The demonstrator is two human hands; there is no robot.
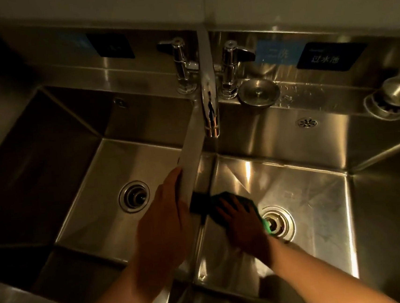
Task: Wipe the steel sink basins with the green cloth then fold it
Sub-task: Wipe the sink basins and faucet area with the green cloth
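Observation:
Two steel sink basins lie side by side, the left basin [94,176] and the right basin [307,185], split by a narrow divider [191,149]. My right hand [244,227] presses the green cloth [219,198] flat on the right basin's floor, close to the divider wall and just left of its drain [278,223]. The hand covers most of the cloth. My left hand [163,225] rests on the divider's top edge, fingers curled over it into the left basin.
A chrome tap [210,106] with two lever valves stands at the back above the divider. A drain plug [259,94] and a strainer [394,98] sit on the back ledge. The left basin has its own drain [134,196]. Signs hang on the backsplash.

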